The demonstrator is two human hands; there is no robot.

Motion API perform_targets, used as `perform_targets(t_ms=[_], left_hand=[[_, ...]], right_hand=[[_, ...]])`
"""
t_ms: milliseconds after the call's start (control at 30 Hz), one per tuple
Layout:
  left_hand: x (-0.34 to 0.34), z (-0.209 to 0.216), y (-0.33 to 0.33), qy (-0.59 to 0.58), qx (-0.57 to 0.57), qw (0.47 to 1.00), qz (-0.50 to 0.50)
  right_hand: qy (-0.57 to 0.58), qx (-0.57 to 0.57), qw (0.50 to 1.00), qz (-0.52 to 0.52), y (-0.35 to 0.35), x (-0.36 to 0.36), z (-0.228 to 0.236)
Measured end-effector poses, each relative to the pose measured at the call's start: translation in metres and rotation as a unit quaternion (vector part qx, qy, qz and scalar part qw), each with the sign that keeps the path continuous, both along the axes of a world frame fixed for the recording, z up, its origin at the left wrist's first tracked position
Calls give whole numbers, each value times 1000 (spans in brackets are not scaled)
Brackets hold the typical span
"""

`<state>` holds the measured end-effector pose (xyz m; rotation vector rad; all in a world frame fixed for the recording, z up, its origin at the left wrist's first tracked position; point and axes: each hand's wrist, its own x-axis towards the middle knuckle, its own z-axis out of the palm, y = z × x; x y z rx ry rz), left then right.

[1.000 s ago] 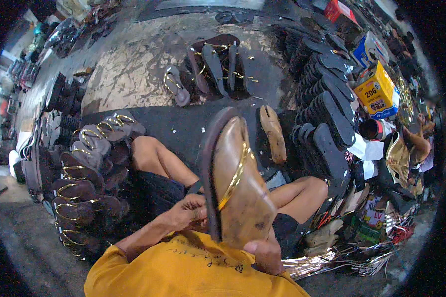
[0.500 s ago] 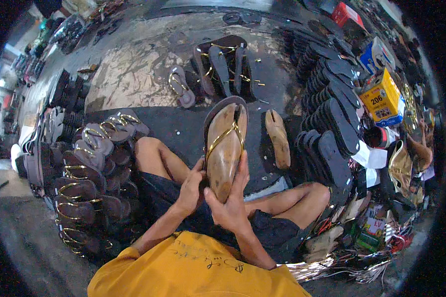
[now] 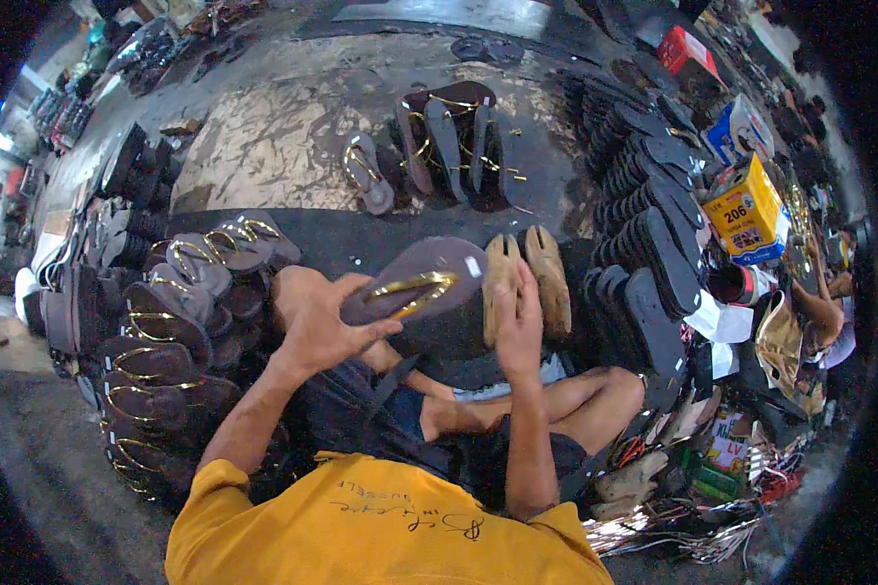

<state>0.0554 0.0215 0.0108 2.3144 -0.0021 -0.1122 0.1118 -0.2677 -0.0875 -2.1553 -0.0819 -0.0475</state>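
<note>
1. Clamped between thumb and fingers, the heel end of the sandal [image 3: 418,281] is sitting in the left hand [image 3: 314,318].
2. This sandal (dark sole, gold strap, small white label at the toe) is tilting above the dark mat [image 3: 327,234], its toe pointing toward the left foot form [image 3: 498,292].
3. The right hand [image 3: 519,336] is touching that tan, slotted form, fingers extending along it; from my distant seat I cannot tell whether they are closing around it.
4. Just beside it, the right foot form [image 3: 553,288] is standing alone.
5. On the person's left I am seeing gold-strapped sandals [image 3: 156,375] overlapping in a row; on the right, dark soles [image 3: 654,244] are leaning in stacks, with a yellow box [image 3: 748,210] resting beyond them.
</note>
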Motion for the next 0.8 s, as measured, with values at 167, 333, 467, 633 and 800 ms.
perform_targets(t_ms=[167,333,467,633,800], left_hand=[[-28,-13,-11,18,-79,996,-25],[-91,-31,26,198,-272,941,32],[-84,15,67,-70,-221,894,383],[-129,49,116,-278,-286,711,579],[-168,21,97,-207,-505,610,574]], right_hand=[[292,290,903,121,-10,36,46],[262,143,922,245,13,64,24],[17,23,999,36,5,190,-59],[-105,-188,974,63,-5,243,-135],[-33,53,986,-156,-48,222,-105]])
